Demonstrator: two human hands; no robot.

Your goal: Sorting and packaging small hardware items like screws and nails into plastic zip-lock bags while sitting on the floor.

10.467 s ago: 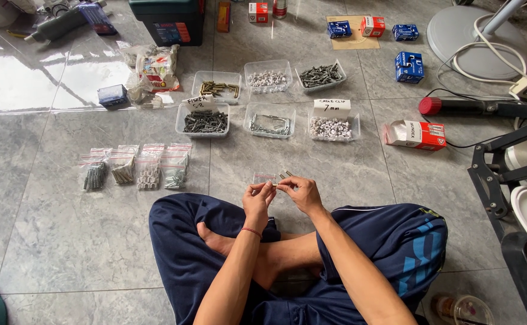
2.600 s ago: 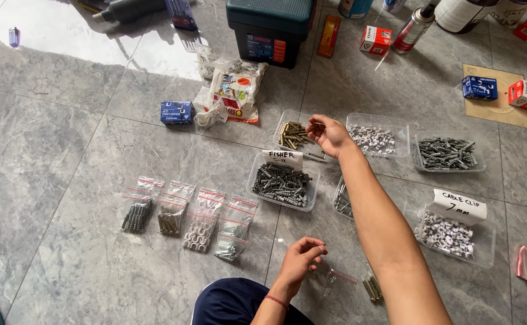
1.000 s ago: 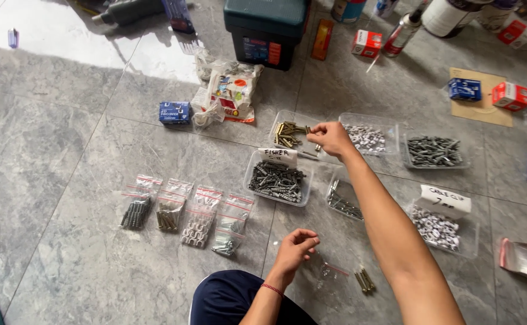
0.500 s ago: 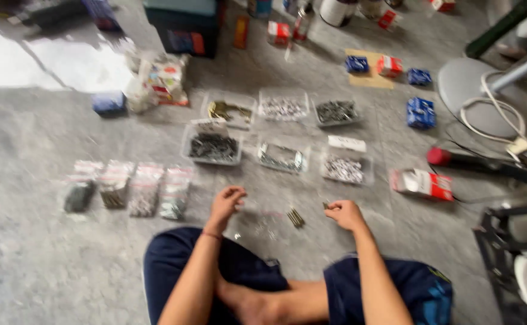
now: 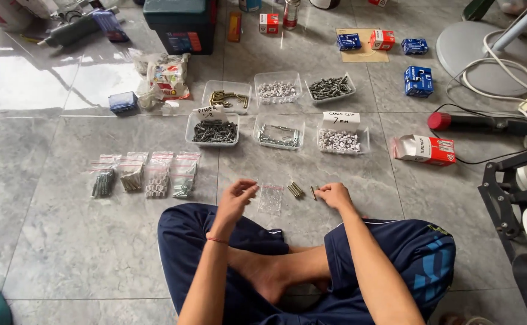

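Left hand [image 5: 234,198]: raised just above the floor, fingers loosely curled with the tips drawn together; whether they pinch anything cannot be told.
Right hand [image 5: 334,195]: resting low on the tile, fingertips pressed together on a small dark screw [image 5: 313,192] at its 9 o'clock edge.
Small clear bag [image 5: 271,199]: flat on the floor between the two hands, just beside the left hand at its 3 o'clock.
Brass screws [image 5: 295,189]: a short cluster lying at 2 o'clock from the bag, near the right hand and apart from it.
Trays [image 5: 215,128]: six clear plastic trays in two rows at 12 o'clock from the hands, each holding screws or clips; two bear white paper labels.
Filled bags [image 5: 146,176]: four small bags in a row at 9 o'clock from the left hand, well apart from it.
Red and white box [image 5: 424,149]: open, lying at 2 o'clock from the right hand.
Floor [image 5: 47,241]: grey marbled tile; the person sits cross-legged in dark blue shorts.
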